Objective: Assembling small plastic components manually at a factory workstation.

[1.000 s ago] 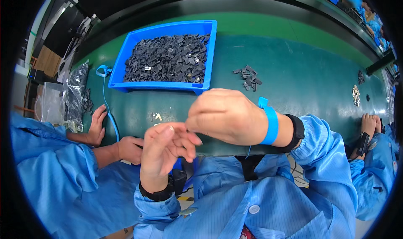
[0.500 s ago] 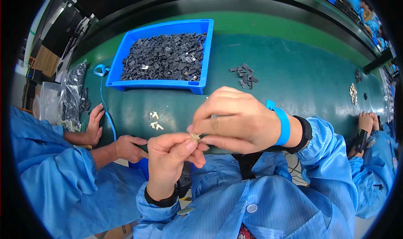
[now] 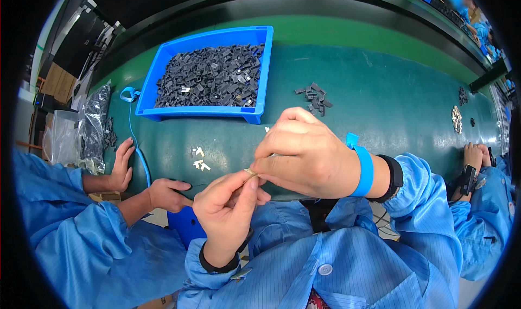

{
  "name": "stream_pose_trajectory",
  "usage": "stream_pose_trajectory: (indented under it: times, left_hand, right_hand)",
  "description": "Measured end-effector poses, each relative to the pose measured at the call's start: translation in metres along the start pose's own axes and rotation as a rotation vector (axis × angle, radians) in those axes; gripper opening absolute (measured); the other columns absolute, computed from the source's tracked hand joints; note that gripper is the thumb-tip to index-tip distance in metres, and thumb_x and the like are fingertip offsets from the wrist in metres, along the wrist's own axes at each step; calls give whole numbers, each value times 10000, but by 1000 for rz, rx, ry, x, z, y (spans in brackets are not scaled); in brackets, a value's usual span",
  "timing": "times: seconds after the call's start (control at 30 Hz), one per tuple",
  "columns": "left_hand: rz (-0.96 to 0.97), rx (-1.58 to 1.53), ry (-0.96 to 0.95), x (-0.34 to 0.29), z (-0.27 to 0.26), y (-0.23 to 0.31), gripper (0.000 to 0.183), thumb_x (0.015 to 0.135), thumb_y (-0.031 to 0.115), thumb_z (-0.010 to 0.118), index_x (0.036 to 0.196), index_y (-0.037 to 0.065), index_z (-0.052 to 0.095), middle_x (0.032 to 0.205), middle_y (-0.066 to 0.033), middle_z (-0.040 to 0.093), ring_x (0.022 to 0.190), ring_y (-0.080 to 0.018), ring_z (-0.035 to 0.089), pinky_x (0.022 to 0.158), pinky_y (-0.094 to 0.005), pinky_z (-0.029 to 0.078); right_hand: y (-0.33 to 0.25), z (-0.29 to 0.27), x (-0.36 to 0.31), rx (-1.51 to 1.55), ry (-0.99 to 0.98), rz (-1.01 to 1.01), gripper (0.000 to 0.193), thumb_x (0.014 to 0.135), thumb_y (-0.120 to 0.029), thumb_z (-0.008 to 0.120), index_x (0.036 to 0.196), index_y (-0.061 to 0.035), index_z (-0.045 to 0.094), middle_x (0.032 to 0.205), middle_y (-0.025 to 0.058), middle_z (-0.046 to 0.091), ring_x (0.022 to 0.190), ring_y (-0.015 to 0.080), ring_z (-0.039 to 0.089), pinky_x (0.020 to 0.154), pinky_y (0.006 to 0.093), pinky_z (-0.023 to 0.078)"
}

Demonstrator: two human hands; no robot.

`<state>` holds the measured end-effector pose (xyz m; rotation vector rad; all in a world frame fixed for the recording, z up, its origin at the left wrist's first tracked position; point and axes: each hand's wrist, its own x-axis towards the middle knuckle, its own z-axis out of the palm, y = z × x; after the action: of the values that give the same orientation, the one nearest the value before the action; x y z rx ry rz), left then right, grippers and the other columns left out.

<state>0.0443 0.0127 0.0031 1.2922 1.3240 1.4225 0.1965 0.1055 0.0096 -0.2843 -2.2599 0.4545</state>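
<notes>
Between my fingertips, over the table's near edge, is a small cream-coloured part [image 3: 250, 172], mostly covered. My left hand [image 3: 225, 203] pinches it with thumb and forefinger from below left. Reaching in from the right, my right hand [image 3: 309, 154] is closed at the same part, thumb and fingertips meeting on it; a blue strap circles that wrist. Several small cream pieces [image 3: 200, 159] lie on the green table [image 3: 358, 86] left of my hands. Beyond my right hand sits a loose cluster of small dark grey plastic pieces [image 3: 314, 98].
A blue bin [image 3: 201, 112] full of dark grey pieces stands at the back left. Left of it are a clear bag of dark parts [image 3: 95, 127] and a blue cord [image 3: 140, 157]. A co-worker's hands [image 3: 168, 194] rest at the left, another's [image 3: 473, 156] at the right, near a pale pile [image 3: 456, 119].
My left hand has turned slightly and its thumb now points more upward at the part. My right fingers have closed further over it, covering more of it.
</notes>
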Motion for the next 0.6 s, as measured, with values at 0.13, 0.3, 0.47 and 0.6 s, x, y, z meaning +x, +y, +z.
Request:
stream_pose_trajectory:
  times: [0.13,0.3,0.47,0.6]
  left_hand:
    - [120,130,-14,1,0,-5,109,788,-33,564,881,-77,599,732,-116,616,591,-126,612,503,-189,474]
    - [55,35,-118,3,-5,-6,102,784,-35,567,869,-82,599,726,-130,622,574,-135,606,489,-205,475]
    - [-180,-310,-133,5,-10,-4,111,808,-2,551,859,-88,600,742,-148,629,547,-139,595,484,-223,485]
    - [-247,-412,-85,7,-7,-6,154,831,52,545,863,-89,598,744,-157,628,527,-141,586,469,-230,481]
  right_hand:
    - [-5,3,3,-259,13,-86,150,557,-191,617,616,-76,543,645,11,460,639,165,467,666,326,386]
    - [-3,0,3,-117,-27,20,142,568,-180,633,584,-87,526,611,14,476,618,188,480,638,324,387]
    - [20,-20,-6,-39,-57,239,88,658,-136,604,624,-83,543,669,53,553,647,248,537,587,362,391]
    - [28,-31,-26,-233,-324,323,77,681,-140,595,681,-68,567,690,72,563,652,261,543,590,390,398]
